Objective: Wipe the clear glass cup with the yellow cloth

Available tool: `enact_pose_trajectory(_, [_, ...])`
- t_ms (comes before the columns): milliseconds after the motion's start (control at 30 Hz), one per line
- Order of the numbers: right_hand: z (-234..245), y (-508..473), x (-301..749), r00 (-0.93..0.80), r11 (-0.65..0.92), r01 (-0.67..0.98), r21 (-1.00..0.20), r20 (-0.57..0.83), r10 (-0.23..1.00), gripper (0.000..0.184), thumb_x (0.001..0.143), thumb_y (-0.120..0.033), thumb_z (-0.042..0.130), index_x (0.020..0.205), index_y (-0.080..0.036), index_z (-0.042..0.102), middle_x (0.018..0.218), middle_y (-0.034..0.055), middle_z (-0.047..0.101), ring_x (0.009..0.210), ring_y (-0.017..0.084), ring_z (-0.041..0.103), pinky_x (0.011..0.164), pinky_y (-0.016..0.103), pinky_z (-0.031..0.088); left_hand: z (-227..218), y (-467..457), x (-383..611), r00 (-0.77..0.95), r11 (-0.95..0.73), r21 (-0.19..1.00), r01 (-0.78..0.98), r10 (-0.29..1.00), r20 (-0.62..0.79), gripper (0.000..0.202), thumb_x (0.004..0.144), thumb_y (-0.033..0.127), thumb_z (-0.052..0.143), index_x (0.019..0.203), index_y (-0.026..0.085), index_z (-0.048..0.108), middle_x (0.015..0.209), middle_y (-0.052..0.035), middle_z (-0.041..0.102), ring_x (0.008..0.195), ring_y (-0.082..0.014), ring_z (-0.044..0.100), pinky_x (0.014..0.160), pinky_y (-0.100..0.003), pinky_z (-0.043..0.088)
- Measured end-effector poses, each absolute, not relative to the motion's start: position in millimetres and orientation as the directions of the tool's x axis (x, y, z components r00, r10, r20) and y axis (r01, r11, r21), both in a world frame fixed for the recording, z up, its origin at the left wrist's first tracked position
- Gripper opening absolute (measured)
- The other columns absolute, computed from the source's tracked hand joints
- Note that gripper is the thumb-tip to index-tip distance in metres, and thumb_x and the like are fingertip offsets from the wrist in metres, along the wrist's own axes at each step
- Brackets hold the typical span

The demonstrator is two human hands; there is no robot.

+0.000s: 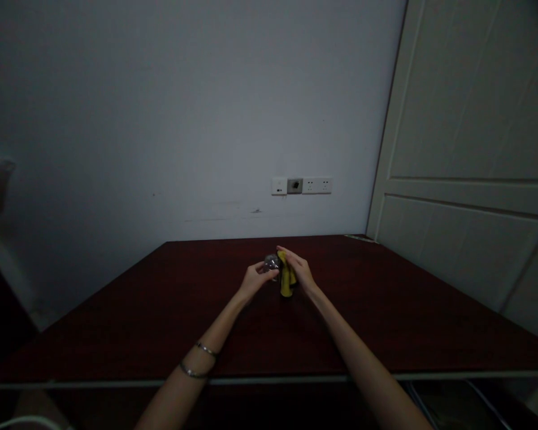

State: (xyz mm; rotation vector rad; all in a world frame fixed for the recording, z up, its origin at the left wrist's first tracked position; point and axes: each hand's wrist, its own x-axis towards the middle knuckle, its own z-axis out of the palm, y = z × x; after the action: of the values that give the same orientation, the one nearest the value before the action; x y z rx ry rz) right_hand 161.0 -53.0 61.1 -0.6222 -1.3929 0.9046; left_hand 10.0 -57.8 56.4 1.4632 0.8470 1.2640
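Observation:
Above the middle of a dark red table (233, 322), my left hand (254, 279) is closed around a small, clear, shiny object (271, 263) that looks like glass or plastic; its exact kind is too small to make out. My right hand (301, 270) holds a yellow cloth (286, 280) with dark edges, its fingers pressing it toward the right side of the clear object. The cloth's lower end hangs down close to the tabletop. Two bracelets circle my left forearm.
Behind the table rises a pale wall with a row of sockets (314, 186). A white panelled door (466, 239) stands along the right. Near the far right corner lies a thin, light strip (361, 239). The table's front edge (278, 380) runs below my forearms.

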Motion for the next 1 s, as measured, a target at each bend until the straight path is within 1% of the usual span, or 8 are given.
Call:
enact_pose_trajectory(133, [61.8, -61.6, 157.5, -0.16, 0.724, 0.088, -0.685, 0.707, 0.689, 0.062, 0.061, -0.041, 0.069, 0.117, -0.024, 0.051, 0.127, 0.0069, 0.046, 0.12, 0.024, 0.039, 0.101, 0.038, 0.029, 57.5, -56.2, 4.8, 0.253, -0.101, 0.989, -0.107, 0.959, 0.126, 0.042, 0.06, 0.045, 0.067, 0.081, 0.009, 0.065, 0.072, -0.006, 0.065, 0.059, -0.012, 0.058, 0.059, -0.025, 0.047])
enact_pose_trajectory(233, [57.8, -64.5, 151.6, -0.186, 0.768, 0.223, -0.6, 0.747, 0.638, 0.079, 0.053, -0.037, 0.075, 0.123, -0.024, 0.043, 0.13, 0.0083, 0.04, 0.122, 0.023, 0.034, 0.102, 0.038, 0.028, 55.6, -54.3, 2.9, 0.261, -0.052, 0.995, -0.081, 0.963, 0.072, 0.043, 0.06, 0.047, 0.067, 0.078, 0.008, 0.064, 0.065, -0.0045, 0.061, 0.053, -0.0092, 0.054, 0.054, -0.022, 0.045])
enact_pose_trajectory(367, [53.5, -64.1, 147.9, -0.181, 0.768, 0.278, -0.577, 0.753, 0.632, 0.076, 0.056, -0.036, 0.073, 0.125, -0.024, 0.041, 0.127, 0.0089, 0.041, 0.121, 0.021, 0.036, 0.102, 0.036, 0.029, 53.8, -52.8, 1.9, 0.268, -0.052, 0.997, -0.056, 0.961, 0.065, 0.045, 0.061, 0.05, 0.065, 0.074, 0.007, 0.062, 0.063, -0.004, 0.059, 0.053, -0.0091, 0.053, 0.053, -0.022, 0.046])
enact_pose_trajectory(533, [53.5, -59.5, 150.1, -0.086, 0.715, 0.222, -0.663, 0.717, 0.692, 0.075, 0.054, -0.035, 0.074, 0.122, -0.023, 0.044, 0.122, 0.0079, 0.046, 0.114, 0.022, 0.043, 0.098, 0.036, 0.033, 55.8, -52.3, -3.7, 0.376, -0.051, 0.996, -0.074, 0.924, 0.076, 0.048, 0.065, 0.055, 0.058, 0.074, 0.008, 0.06, 0.065, -0.0049, 0.059, 0.062, -0.0128, 0.057, 0.065, -0.029, 0.05])
enact_pose_trajectory(633, [55.4, -55.6, 151.6, 0.017, 0.592, 0.098, -0.8, 0.597, 0.802, 0.076, 0.053, -0.036, 0.073, 0.122, -0.021, 0.044, 0.113, 0.0079, 0.054, 0.103, 0.022, 0.052, 0.092, 0.038, 0.04, 57.1, -51.5, -6.5, 0.433, -0.08, 0.997, -0.008, 0.898, 0.076, 0.048, 0.066, 0.053, 0.059, 0.084, 0.008, 0.061, 0.073, -0.0067, 0.061, 0.066, -0.0143, 0.059, 0.067, -0.031, 0.049])
enact_pose_trajectory(733, [56.5, -51.8, 151.7, 0.083, 0.443, -0.047, -0.895, 0.439, 0.895, 0.076, 0.053, -0.037, 0.073, 0.121, -0.018, 0.044, 0.104, 0.0085, 0.06, 0.091, 0.021, 0.058, 0.084, 0.037, 0.046, 55.7, -50.3, -4.0, 0.447, -0.24, 0.969, 0.057, 0.874, 0.191, 0.053, 0.06, 0.04, 0.07, 0.102, 0.011, 0.058, 0.088, -0.0086, 0.063, 0.075, -0.0158, 0.059, 0.07, -0.03, 0.048])
enact_pose_trajectory(867, [53.3, -48.0, 149.3, 0.097, 0.378, -0.157, -0.912, 0.366, 0.925, 0.074, 0.053, -0.036, 0.073, 0.119, -0.016, 0.047, 0.106, 0.01, 0.061, 0.09, 0.021, 0.06, 0.082, 0.034, 0.048, 49.6, -48.4, 4.3, 0.412, -0.41, 0.911, 0.036, 0.837, 0.361, 0.073, 0.052, 0.026, 0.076, 0.118, 0.015, 0.047, 0.108, -0.0101, 0.059, 0.092, -0.0193, 0.057, 0.08, -0.031, 0.046])
enact_pose_trajectory(1000, [49.5, -47.7, 148.2, 0.035, 0.381, -0.102, -0.919, 0.38, 0.925, 0.078, 0.052, -0.036, 0.073, 0.122, -0.014, 0.046, 0.106, 0.0103, 0.062, 0.087, 0.02, 0.061, 0.08, 0.034, 0.048, 44.6, -47.1, 8.5, 0.327, -0.456, 0.882, 0.116, 0.857, 0.399, 0.066, 0.05, 0.027, 0.077, 0.111, 0.014, 0.052, 0.106, -0.0101, 0.061, 0.094, -0.0213, 0.057, 0.083, -0.033, 0.045])
